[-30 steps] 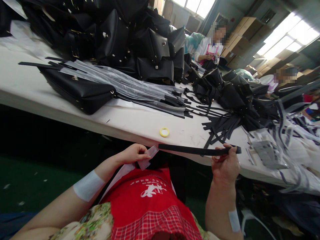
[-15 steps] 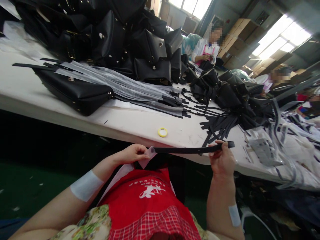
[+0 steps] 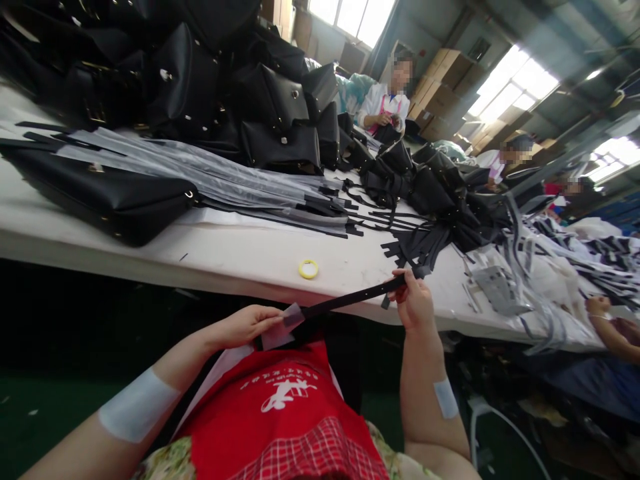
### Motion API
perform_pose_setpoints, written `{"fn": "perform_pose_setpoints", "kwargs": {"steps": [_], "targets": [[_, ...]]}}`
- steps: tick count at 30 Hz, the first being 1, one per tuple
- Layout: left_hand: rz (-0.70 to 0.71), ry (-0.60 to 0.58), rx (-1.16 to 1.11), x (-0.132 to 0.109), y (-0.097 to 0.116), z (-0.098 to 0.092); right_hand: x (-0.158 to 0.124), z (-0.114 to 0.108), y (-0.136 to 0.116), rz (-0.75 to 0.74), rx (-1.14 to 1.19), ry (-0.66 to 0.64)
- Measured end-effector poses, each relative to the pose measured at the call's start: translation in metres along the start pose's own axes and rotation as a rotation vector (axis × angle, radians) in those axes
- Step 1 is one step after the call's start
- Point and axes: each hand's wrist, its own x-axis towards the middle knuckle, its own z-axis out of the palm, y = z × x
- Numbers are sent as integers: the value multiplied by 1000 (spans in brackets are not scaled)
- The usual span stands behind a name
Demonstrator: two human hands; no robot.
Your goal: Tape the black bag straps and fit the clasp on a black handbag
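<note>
A black strap [image 3: 345, 300] with small holes stretches between my hands, just off the table's front edge and slanting up to the right. My left hand [image 3: 263, 325] pinches a translucent plastic sleeve [image 3: 281, 333] around the strap's left end. Near the other end, my right hand [image 3: 413, 300] grips the strap between thumb and fingers, its tip sticking out past them. Beyond the strap, a yellow tape roll [image 3: 309, 269] lies on the white table [image 3: 240, 260].
Black handbags [image 3: 280, 100] are piled along the back. Straps in clear sleeves [image 3: 210, 170] lie left of centre beside a single black bag [image 3: 110, 193]. Loose straps [image 3: 420, 243] and plastic bags [image 3: 545, 280] cover the right. A co-worker [image 3: 385, 110] sits beyond; another person's hand [image 3: 597, 305] is far right.
The strap has tilted, its right end rising. The sleeve now covers the strap's left end. The camera view has swung right, bringing another person's arm into sight.
</note>
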Motion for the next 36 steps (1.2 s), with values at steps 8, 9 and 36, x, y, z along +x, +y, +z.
{"fn": "perform_pose_setpoints", "kwargs": {"steps": [8,9,36], "targets": [[-32,20,-89,8,8,6,-9,12,21,48,-105,-41],[-37,30,-98,11,10,9,-12,17,25,56,-110,-67],[-106,116,-144,22,8,21,-42,58,90,257,7,-231]]}}
